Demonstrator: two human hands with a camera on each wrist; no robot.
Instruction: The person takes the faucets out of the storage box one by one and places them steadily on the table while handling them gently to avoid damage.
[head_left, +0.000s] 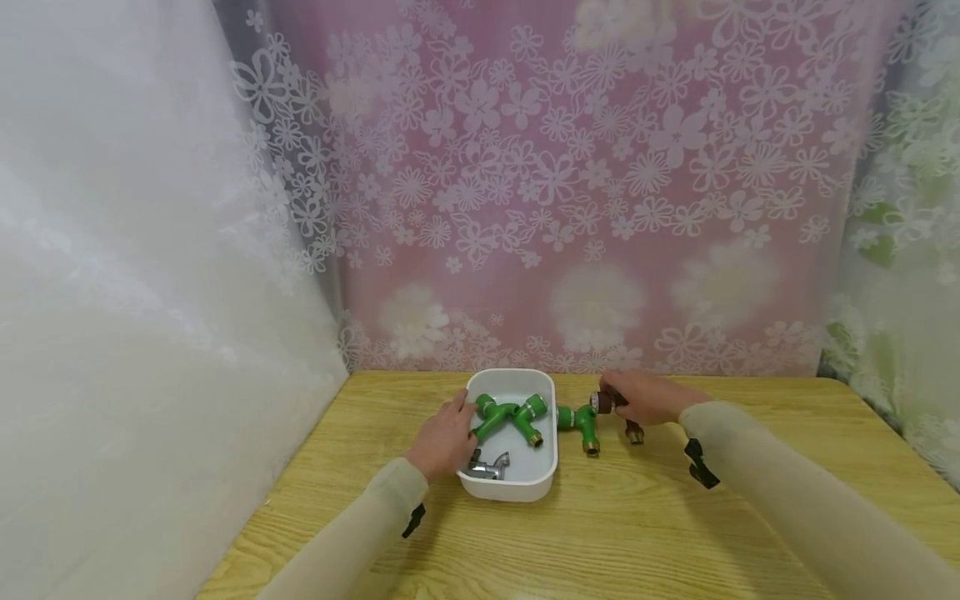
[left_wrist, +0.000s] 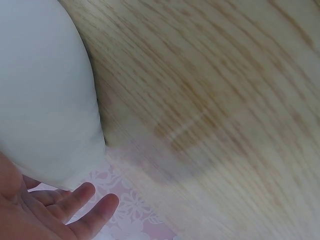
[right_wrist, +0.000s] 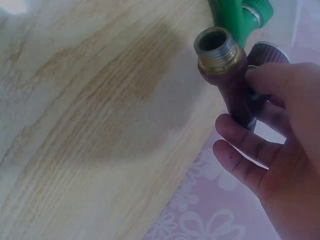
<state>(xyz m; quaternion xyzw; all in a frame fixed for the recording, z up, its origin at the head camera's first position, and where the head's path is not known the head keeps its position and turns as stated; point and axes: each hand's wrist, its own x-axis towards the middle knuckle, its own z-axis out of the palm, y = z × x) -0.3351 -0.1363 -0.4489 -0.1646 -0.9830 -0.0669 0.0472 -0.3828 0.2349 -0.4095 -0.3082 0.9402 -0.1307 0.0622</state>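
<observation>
My right hand point(head_left: 647, 397) grips a dark brown tap point(right_wrist: 235, 95) with a brass threaded end, over the table to the right of a white bin point(head_left: 508, 491). Thumb and fingers close round its body, while two fingertips stay loose in the right wrist view. Beside it, against the bin's right side, lies a green tap point(head_left: 585, 423). My left hand point(head_left: 444, 442) rests at the bin's left rim, its visible fingers loosely extended in the left wrist view; its thumb is hidden there. Inside the bin are two green taps point(head_left: 495, 417) and a silver tap point(head_left: 487, 468).
The bin stands on a wood-grain table point(head_left: 600, 542). A pink flowered curtain point(head_left: 562, 208) hangs along the table's back edge. White sheeting point(head_left: 150, 292) closes off the left side, and a green-patterned curtain point(head_left: 907, 275) hangs at the right.
</observation>
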